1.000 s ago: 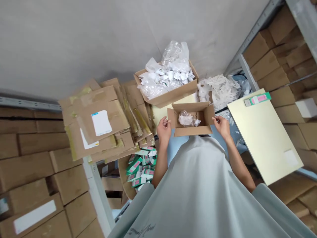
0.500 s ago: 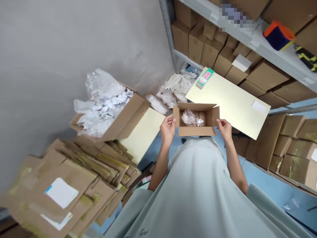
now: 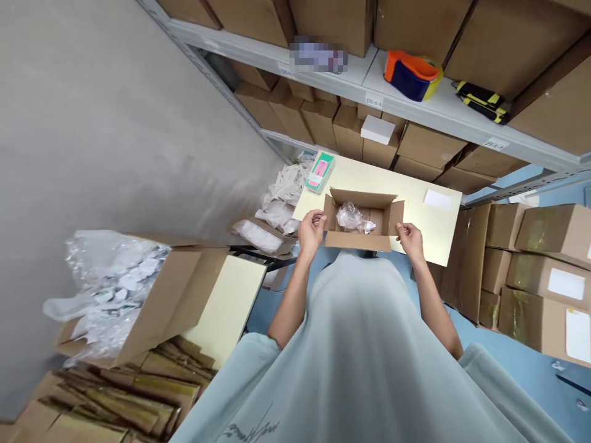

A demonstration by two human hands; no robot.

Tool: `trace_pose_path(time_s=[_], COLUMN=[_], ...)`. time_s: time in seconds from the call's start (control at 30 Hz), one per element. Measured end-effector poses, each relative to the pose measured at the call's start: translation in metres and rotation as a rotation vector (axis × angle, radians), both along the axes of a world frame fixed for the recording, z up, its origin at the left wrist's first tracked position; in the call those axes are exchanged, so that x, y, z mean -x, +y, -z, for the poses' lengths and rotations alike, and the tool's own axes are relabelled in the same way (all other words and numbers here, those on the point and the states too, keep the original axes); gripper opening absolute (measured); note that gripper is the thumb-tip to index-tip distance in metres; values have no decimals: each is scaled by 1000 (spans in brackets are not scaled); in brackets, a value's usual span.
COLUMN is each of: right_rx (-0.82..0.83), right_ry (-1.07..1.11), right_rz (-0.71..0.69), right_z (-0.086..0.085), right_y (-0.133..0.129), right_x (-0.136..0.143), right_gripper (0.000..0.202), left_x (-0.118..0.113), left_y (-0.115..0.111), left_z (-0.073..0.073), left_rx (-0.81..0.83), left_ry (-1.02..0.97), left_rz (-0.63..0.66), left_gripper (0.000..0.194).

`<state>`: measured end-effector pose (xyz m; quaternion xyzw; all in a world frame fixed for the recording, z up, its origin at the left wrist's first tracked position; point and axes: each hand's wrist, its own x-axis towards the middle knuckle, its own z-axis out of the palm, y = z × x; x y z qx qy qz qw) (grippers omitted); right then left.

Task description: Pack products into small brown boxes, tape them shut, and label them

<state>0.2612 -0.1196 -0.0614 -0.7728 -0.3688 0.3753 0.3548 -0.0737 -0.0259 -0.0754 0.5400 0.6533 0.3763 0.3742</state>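
Evidently the open carton (image 3: pixel 357 241) had been carried round to the right: over the last second the view swung from the left-hand counter (image 3: pixel 231 301) to the right-hand counter (image 3: pixel 392 177). The carton kept its place in front of the body, between the two hands, mouth upward. It now overlapped the near edge of the right-hand counter in view; contact with the surface could not be told. Judgement: carton in transit, not yet set down.

Contents unchanged as far as seen: clear plastic wrap (image 3: pixel 349 215) toward the left end, a small white scrap (image 3: pixel 369 226) beside it.

Hands: left hand (image 3: pixel 311 234), fingers curled, pinched the left end flap; right hand (image 3: pixel 410 239), likewise nearly closed, pinched the right end flap near its lower corner. Grip on both sides the same as a second earlier.

Outward: a green-and-pink box (image 3: pixel 320 172) lay on the right-hand counter beyond the carton, left end; a white label (image 3: pixel 438 199) lay toward its right end. The large box of plastic waste (image 3: pixel 184 301) had slid to lower left of view.
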Motion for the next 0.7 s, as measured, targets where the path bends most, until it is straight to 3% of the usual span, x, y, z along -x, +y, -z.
trace_pose_path(time_s=[0.17,0.3,0.57,0.7], right_rx=[-13,31,78,114], right_ry=[2,-12,14,-30], right_rz=[11,46,188,242], right_z=[6,13,16,6], right_y=[36,52,66,69], right_x=[-39,-43,-15,-7], right_gripper=[77,78,74,76], left_x=[-40,-55,-39,-24], left_y=[44,72,129,150], left_z=[2,4,16,24], left_rx=[9,39,156,204], left_ry=[-10,12,-5,-57], left_rz=[27,72,58,158], left_gripper=[15,15,11,12])
